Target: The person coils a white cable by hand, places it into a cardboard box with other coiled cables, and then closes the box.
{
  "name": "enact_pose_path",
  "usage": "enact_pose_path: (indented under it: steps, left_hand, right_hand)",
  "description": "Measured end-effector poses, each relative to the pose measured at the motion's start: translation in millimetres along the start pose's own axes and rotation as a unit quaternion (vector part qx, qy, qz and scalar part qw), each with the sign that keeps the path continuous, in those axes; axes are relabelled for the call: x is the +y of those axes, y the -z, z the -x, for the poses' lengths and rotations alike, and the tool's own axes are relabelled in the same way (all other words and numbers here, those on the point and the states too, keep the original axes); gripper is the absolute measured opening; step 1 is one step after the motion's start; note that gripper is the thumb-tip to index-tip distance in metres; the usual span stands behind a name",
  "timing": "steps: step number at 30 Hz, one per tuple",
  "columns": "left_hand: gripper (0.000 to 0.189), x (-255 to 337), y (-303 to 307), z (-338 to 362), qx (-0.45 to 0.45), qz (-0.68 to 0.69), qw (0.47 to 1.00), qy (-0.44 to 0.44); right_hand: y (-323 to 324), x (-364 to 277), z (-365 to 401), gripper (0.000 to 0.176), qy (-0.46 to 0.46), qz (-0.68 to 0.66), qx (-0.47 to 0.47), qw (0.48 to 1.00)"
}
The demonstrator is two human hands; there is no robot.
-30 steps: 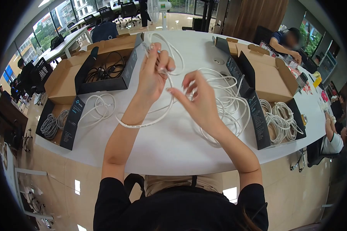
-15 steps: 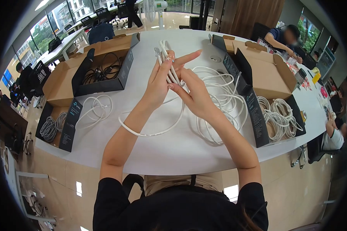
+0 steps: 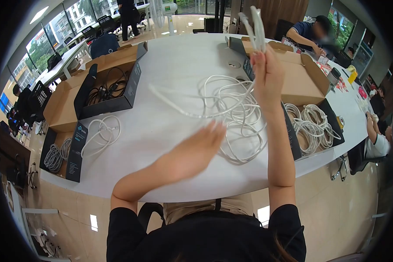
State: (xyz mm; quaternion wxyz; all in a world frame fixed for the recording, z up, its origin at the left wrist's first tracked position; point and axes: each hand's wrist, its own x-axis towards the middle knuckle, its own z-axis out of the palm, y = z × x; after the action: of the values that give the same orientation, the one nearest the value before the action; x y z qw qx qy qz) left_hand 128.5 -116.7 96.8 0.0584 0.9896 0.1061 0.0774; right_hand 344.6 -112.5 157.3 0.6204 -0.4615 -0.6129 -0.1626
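My right hand point(image 3: 268, 78) is raised at the right, closed around a folded bundle of white cable point(image 3: 258, 30) whose upper ends stick up above the fingers. From this hand the cable runs down to a loose tangle of white cable point(image 3: 244, 105) on the table. A blurred stretch of cable swings out to the left over the tabletop. My left hand point(image 3: 192, 150) is lower, over the middle of the table, smeared by motion. Its fingers look stretched out toward the tangle, with nothing visible in them.
An open box at the right point(image 3: 294, 139) holds coiled white cables. At the left, one box point(image 3: 76, 153) contains grey cable coils and another point(image 3: 131, 94) black cables. A small white cable coil point(image 3: 102, 135) lies beside them. Another person point(image 3: 308, 37) sits at the far right.
My hands were together on the cable bundle and have parted. The right hand has lifted the bundle up and right; the left has let go and dropped nearer my body.
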Motion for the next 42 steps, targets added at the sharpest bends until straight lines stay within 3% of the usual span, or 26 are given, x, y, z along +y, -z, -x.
enact_pose_path:
  steps: [4,7,9,11,13,15,16,22,25,27,29,30,31,32,34,37,39,40,42]
  left_hand:
    - [0.041,41.8,64.1,13.0,-0.13,0.29,0.925,-0.209]
    - [0.043,30.9,83.2,29.8,0.188,0.253,0.914,-0.254]
    - [0.055,13.3,74.5,27.4,0.454,0.213,0.864,-0.047]
    - [0.058,0.2,84.5,9.4,0.46,0.169,0.87,0.061]
    - [0.039,-17.9,69.5,-3.9,0.397,0.293,0.87,-0.019]
    - [0.026,-12.1,64.2,-11.9,0.379,0.478,0.793,-0.006]
    - [0.024,-10.5,61.5,-13.7,0.362,0.565,0.741,0.002]
    - [0.023,-28.5,53.9,-18.6,0.419,0.564,0.71,-0.053]
    - [0.025,-35.1,64.5,-14.3,0.491,0.575,0.647,-0.1]
    - [0.023,-45.8,70.6,-5.0,0.541,0.59,0.59,-0.101]
    - [0.022,-56.3,77.4,4.8,0.545,0.622,0.547,-0.131]
    - [0.021,-59.9,82.0,8.8,0.525,0.645,0.532,-0.161]
    - [0.02,-59.6,86.9,10.2,0.503,0.667,0.516,-0.191]
    - [0.02,-53.5,90.5,11.3,0.5,0.707,0.463,-0.189]
    - [0.021,-66.7,95.8,22.6,0.411,0.768,0.421,-0.254]
    - [0.02,-79.9,107.2,41.4,0.338,0.834,0.328,-0.288]
    - [0.018,-93.9,112.8,52.3,0.292,0.86,0.29,-0.302]
    - [0.015,-103.6,113.5,54.8,0.34,0.831,0.335,-0.284]
    - [0.009,-107.4,109.2,49.9,0.328,0.843,0.336,-0.261]
  right_hand:
    - [7.0,-8.3,-4.8,0.019,0.083,0.056,0.023,0.995]
    - [-3.5,-17.0,2.1,0.02,0.146,0.094,0.004,0.985]
    - [-11.4,-25.5,7.5,0.02,0.207,0.113,-0.014,0.972]
    - [-20.6,-35.4,10.3,0.019,0.285,0.103,-0.02,0.953]
    - [-34.5,-37.8,21.5,0.017,0.324,0.114,-0.03,0.939]
    - [-45.9,-46.1,34.7,0.016,0.346,0.133,-0.047,0.928]
    - [-50.3,-49.1,38.1,0.016,0.325,0.145,-0.04,0.934]
    - [-56.7,-55.3,42.1,0.023,0.269,0.134,-0.058,0.952]
    - [-66.9,-61.7,50.7,0.032,0.233,0.163,0.006,0.959]
    - [-78.0,-70.4,55.5,0.034,0.118,0.063,0.05,0.99]
    - [-84.1,-76.4,64.8,0.034,0.002,-0.04,0.002,0.999]
    - [-86.7,-76.3,74.2,0.032,-0.053,-0.092,-0.069,0.992]
    - [-89.2,-71.8,79.4,0.03,-0.092,-0.185,-0.16,0.965]
    - [-91.7,-67.3,84.5,0.027,-0.145,-0.261,-0.244,0.923]
    - [-93.0,-53.3,86.1,0.02,-0.206,-0.471,-0.43,0.742]
    - [-90.1,-47.6,80.2,0.012,-0.154,-0.509,-0.488,0.692]
    - [-85.0,-46.8,71.0,0.012,-0.074,-0.347,-0.367,0.86]
    - [-81.3,-47.6,65.2,0.014,-0.031,-0.257,-0.295,0.92]
    - [-70.3,-51.7,52.2,0.018,0.075,-0.159,-0.168,0.97]
